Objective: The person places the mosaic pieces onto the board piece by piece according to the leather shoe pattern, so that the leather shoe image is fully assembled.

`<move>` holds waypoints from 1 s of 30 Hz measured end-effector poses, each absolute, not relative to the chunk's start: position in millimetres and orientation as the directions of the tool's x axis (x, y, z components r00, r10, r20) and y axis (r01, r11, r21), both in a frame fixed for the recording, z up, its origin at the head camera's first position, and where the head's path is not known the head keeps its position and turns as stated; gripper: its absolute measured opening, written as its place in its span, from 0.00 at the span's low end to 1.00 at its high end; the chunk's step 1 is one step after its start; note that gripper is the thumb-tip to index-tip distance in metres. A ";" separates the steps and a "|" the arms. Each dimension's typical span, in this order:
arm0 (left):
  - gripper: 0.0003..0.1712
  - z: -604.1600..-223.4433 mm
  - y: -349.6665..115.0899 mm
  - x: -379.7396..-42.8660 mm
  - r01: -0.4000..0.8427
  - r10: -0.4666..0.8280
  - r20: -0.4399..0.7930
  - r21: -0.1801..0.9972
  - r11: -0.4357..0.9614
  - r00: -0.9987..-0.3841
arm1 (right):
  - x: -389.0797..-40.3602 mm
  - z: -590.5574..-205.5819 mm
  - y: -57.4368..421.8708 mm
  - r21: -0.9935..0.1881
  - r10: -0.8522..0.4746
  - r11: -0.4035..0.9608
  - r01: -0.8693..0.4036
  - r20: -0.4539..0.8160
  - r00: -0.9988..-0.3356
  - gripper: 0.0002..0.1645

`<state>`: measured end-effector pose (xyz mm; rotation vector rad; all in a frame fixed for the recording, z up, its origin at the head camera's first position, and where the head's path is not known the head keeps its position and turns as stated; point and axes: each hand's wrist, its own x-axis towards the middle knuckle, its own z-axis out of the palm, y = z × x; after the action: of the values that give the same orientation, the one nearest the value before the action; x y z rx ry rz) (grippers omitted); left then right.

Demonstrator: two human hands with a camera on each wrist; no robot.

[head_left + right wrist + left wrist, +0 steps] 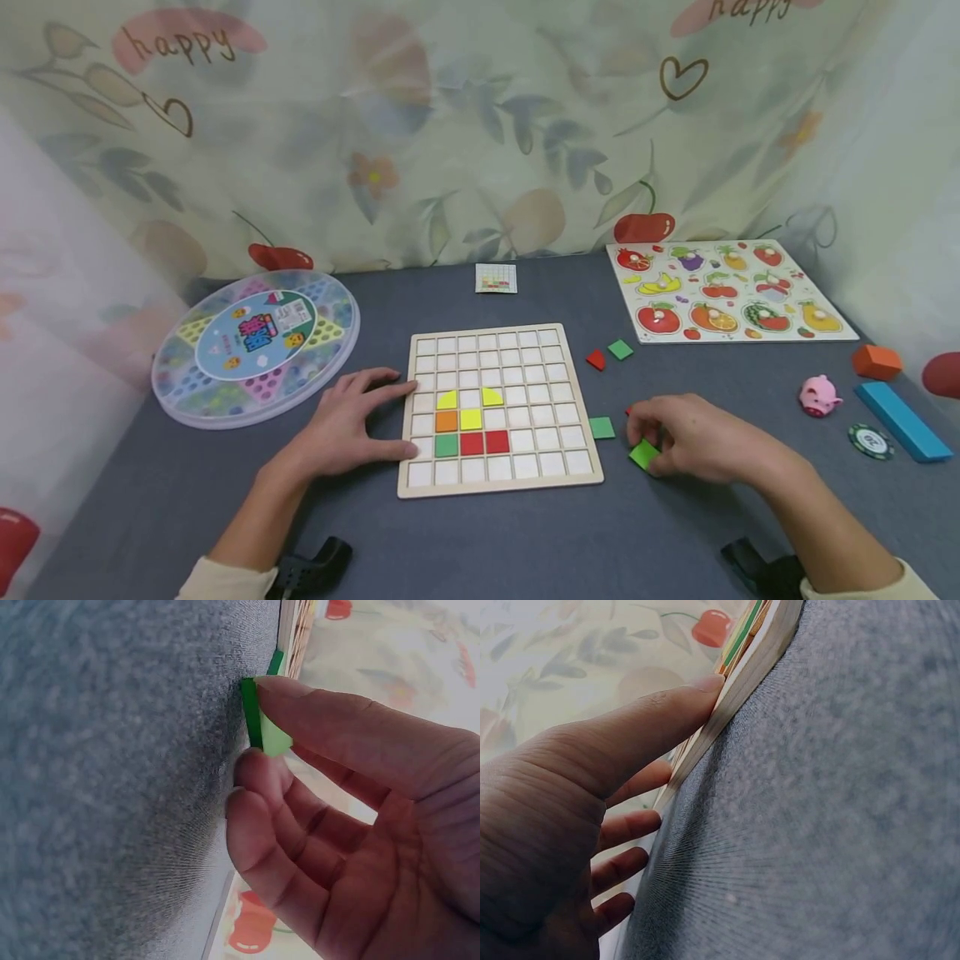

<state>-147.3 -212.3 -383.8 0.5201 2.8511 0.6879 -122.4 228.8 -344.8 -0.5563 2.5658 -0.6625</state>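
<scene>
A wooden grid board (500, 488) lies on the grey cloth. Yellow, orange, green and red tiles fill several of its cells, among them a red tile (497, 442). My left hand (337, 427) touches the board's left edge with thumb and index fingertips, the fingers spread. Right of the board, my right hand (701, 437) pinches a green tile (253, 714), held tilted close to the cloth. Another green tile (602, 428) lies against the board's right edge. Behind the right hand's fingers a bit of red shows, mostly hidden.
Farther back lie a red piece (596, 360) and a green tile (620, 349). A small pattern card (496, 278) lies behind the board. Round game box (167, 392) at left; fruit board (735, 292), toy pig (818, 396), chip (871, 442), blue block (903, 421) and orange block (876, 362) at right.
</scene>
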 end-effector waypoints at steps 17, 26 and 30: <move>0.49 -383.3 -215.5 -147.4 0.304 0.374 -0.063 0.467 0.830 -0.925 | -130.4 -331.1 215.5 -0.702 -0.534 0.673 -0.231 -0.245 -0.809 0.11; 0.49 -384.5 -214.3 -147.4 0.311 0.379 -0.057 0.468 0.827 -0.924 | -143.6 -330.1 183.1 -0.721 -0.543 0.643 -0.258 -0.192 -0.817 0.07; 0.48 -384.4 -211.5 -148.0 0.317 0.385 -0.053 0.473 0.822 -0.921 | -150.1 -333.4 168.5 -0.739 -0.560 0.612 -0.281 -0.155 -0.814 0.06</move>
<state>-148.0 -211.5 -384.4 0.5537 2.8580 0.7044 -150.1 168.5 -333.4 -0.6734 2.4677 -1.0386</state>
